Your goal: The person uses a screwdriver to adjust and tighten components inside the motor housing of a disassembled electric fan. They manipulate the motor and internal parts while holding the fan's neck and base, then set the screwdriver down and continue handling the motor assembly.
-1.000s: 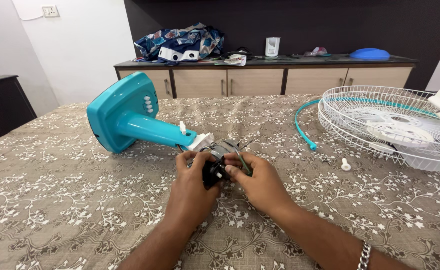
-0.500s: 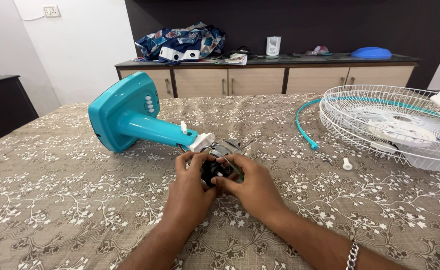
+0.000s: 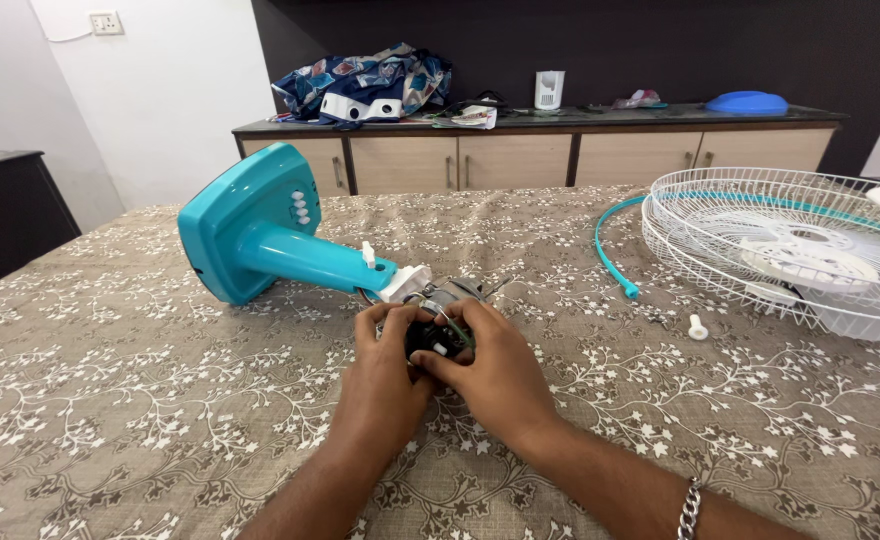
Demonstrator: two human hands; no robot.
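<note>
Both hands have barely shifted: left hand [image 3: 385, 375] and right hand [image 3: 495, 375] keep their fingers pinching the small dark motor unit [image 3: 438, 335] at the turquoise plastic fan stand's [image 3: 270, 235] neck on the patterned counter [image 3: 110, 400].

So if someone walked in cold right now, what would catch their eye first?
Probably the turquoise fan stand lying on its side on the patterned tablecloth, left of centre. Just in front of it, the left hand and right hand close around the bare fan motor. The white wire fan guard lies at right.
</note>
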